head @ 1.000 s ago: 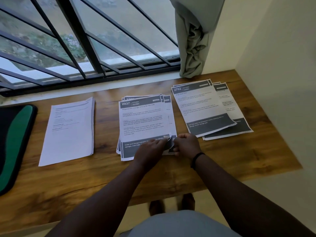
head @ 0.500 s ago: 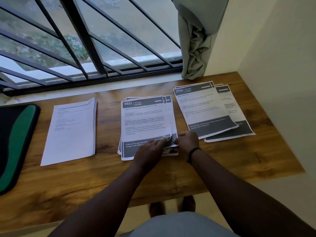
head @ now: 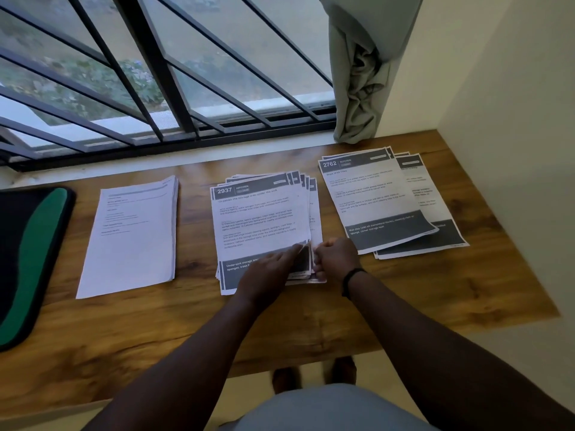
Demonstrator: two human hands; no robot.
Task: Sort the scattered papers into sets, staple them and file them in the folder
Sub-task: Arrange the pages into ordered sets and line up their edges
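Papers lie in three piles on the wooden desk [head: 435,300]: a plain stack [head: 130,237] at 9 o'clock, the fanned middle stack [head: 264,222] at centre, and a right stack [head: 385,200] at 2 o'clock. The left hand [head: 267,275] rests flat on the middle stack's near right corner, fingers straight and together. The right hand [head: 337,258], just beside it, curls its fingers over that corner's edges; whether it pinches a sheet cannot be told. A black-and-green folder [head: 28,259] sits at far 9 o'clock.
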